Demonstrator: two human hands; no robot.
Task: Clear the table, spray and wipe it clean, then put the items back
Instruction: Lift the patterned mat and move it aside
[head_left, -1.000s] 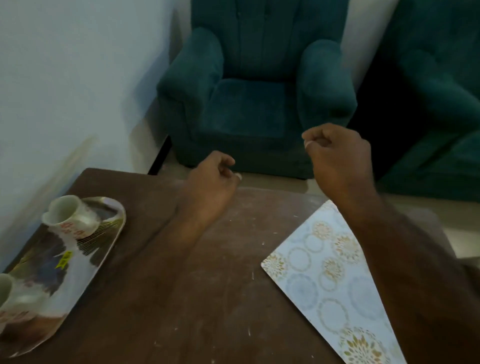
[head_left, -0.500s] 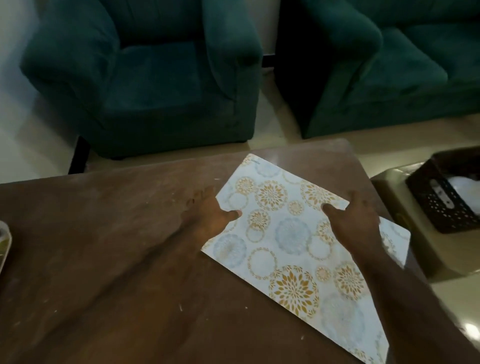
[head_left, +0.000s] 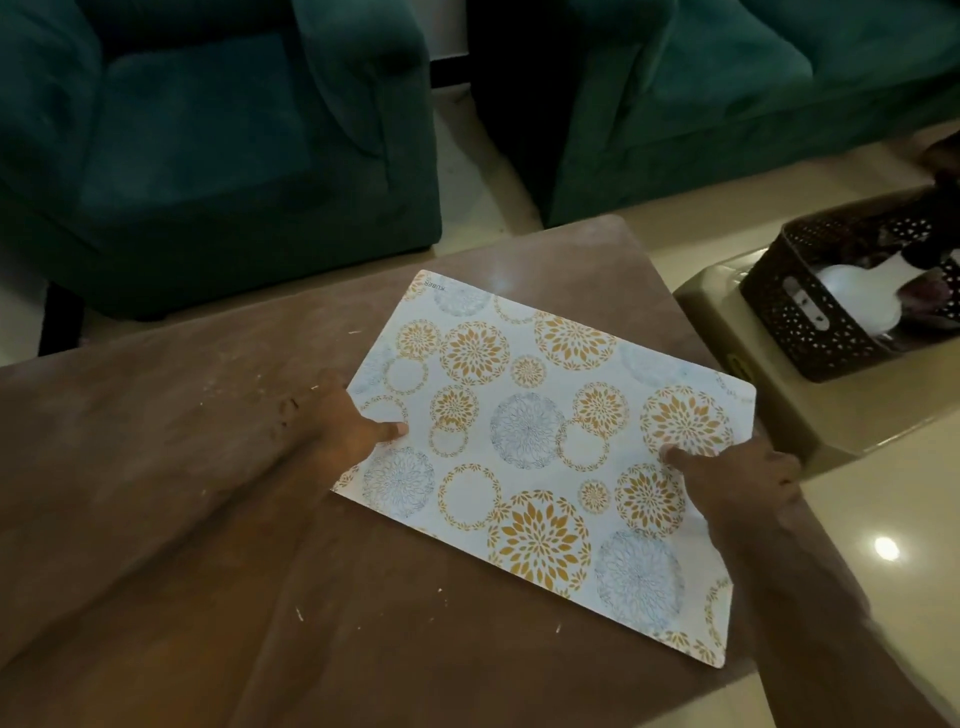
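Observation:
A white placemat (head_left: 540, 447) printed with orange and blue flower circles lies on the right half of the brown wooden table (head_left: 208, 519). My left hand (head_left: 348, 431) grips the mat's left edge, thumb on top and fingers under it. On the mat's right edge, my right hand (head_left: 737, 478) pinches it the same way. That right edge hangs slightly past the table's side. Crumbs and pale specks dot the tabletop.
To the right a low beige stool (head_left: 769, 415) carries a dark perforated basket (head_left: 810, 332) holding a white object. Two teal armchairs (head_left: 208, 145) stand behind the table on a pale tiled floor. The tray with cups is out of view.
My view swung right, leaving the tray and cups out of frame. Both hands dropped from above the table onto the placemat and took hold of its edges; the mat has shifted toward the right.

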